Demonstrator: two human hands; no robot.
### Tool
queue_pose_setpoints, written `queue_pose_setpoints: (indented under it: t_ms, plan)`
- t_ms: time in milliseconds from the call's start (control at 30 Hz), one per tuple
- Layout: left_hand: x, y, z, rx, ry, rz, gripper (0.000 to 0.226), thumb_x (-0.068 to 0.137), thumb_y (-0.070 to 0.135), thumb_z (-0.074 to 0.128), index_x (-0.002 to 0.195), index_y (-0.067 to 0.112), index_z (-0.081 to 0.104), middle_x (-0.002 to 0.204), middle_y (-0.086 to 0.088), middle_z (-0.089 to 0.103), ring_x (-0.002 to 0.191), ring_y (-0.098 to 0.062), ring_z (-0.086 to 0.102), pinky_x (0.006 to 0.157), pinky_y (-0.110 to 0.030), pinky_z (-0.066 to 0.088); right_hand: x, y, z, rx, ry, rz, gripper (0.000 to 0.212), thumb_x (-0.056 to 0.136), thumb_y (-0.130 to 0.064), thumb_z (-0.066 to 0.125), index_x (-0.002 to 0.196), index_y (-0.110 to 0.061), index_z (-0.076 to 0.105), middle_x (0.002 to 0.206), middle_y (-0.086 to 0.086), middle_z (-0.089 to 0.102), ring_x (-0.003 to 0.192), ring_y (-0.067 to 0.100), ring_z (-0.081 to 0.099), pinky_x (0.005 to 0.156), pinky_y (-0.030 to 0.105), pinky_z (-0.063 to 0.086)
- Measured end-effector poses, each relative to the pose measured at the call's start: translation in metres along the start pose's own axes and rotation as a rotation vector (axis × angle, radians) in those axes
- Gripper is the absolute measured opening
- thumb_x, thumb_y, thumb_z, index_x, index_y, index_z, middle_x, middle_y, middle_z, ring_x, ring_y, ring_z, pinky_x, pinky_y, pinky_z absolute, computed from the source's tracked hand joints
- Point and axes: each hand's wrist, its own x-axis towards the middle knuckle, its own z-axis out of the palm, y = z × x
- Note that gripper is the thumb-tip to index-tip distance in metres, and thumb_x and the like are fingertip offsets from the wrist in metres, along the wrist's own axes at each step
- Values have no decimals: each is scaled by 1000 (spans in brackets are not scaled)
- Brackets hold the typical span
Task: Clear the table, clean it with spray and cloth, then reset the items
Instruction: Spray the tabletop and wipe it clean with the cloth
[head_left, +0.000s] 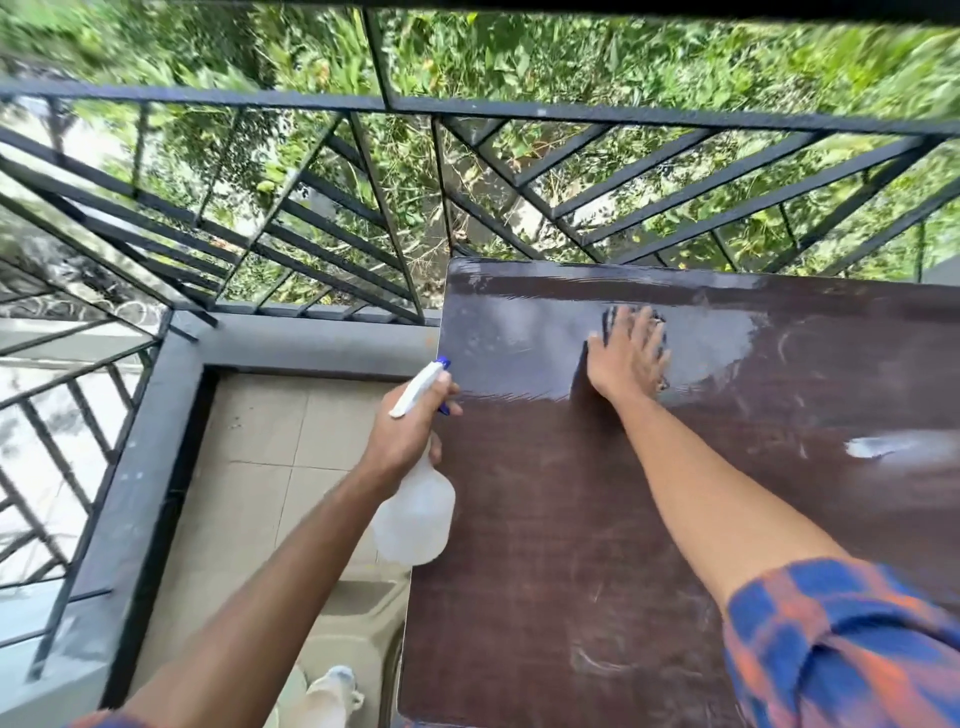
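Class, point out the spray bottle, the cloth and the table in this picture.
spray bottle (415, 514): head view, on its translucent body.
cloth (609, 323): head view, on its dark visible edge.
table (545, 545): head view, on the bare brown top.

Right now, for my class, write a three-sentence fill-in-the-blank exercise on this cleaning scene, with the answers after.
1. The left hand holds a spray ____.
2. The right hand presses a dark ____ flat on the table.
3. Beyond the table runs a black metal ____.
Missing words: bottle; cloth; railing.
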Motion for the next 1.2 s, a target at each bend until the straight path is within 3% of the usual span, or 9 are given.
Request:
queue_pose_setpoints:
  t_ms: [133,267,367,467,633,800,967,1067,1200]
  plan:
    - [-9,-2,2,6,14,9,33,103,42,56,94,16,73,85,-7,74,36,-21,47,40,-26,41,-84,-61,52,-73,-145,-532,63,102,-43,41,159,-28,19,170,3,2,156,29,1,125,52,7]
    - [-23,-9,12,-6,30,-31,31,102,42,57,96,16,73,80,0,75,45,-13,57,43,-23,46,-170,-10,87,-212,-192,-904,66,95,-45,50,155,-35,26,168,-2,16,154,25,15,122,53,18]
    - [-35,-15,19,46,-7,-29,30,103,44,54,97,19,71,90,-4,74,37,-19,46,42,-26,42,-163,62,69,-194,-106,-793,62,95,-50,48,153,-40,28,167,-6,20,153,21,19,120,54,23]
    - [-48,-19,25,85,-26,-25,31,103,43,54,98,17,70,93,-9,73,36,-22,44,43,-27,42,-108,110,31,-177,-4,-456,62,100,-48,46,156,-36,25,168,-1,15,154,26,15,122,55,16]
    - [-69,-27,31,107,-31,14,30,103,40,57,104,14,72,95,-13,73,37,-15,48,42,-24,42,-53,78,-2,-83,34,-72,65,103,-47,39,159,-24,18,169,9,3,154,34,6,124,55,10]
    - [-86,-37,35,107,-9,34,32,103,41,56,99,14,72,88,-11,73,38,-17,49,43,-22,41,-138,17,43,-157,-99,-563,63,102,-40,44,159,-25,23,169,6,8,155,31,9,123,52,17]
    - [-110,-52,45,61,-27,42,35,104,34,56,88,5,68,77,-8,69,42,-12,54,47,-21,43,-243,86,86,-263,-253,-1048,61,95,-43,50,153,-34,33,165,-2,26,153,25,22,121,51,21]
    - [-127,-59,50,98,-40,44,34,105,30,55,87,4,65,84,-13,67,34,-14,46,42,-18,39,-226,145,67,-244,-197,-951,59,98,-45,45,154,-40,29,168,-6,18,154,21,17,121,52,19]
    - [-150,-66,57,120,-63,48,37,106,30,53,89,-2,63,89,-20,66,33,-16,44,43,-20,40,-160,183,24,-190,7,-501,59,101,-37,48,157,-28,31,168,3,17,154,28,17,122,54,18]
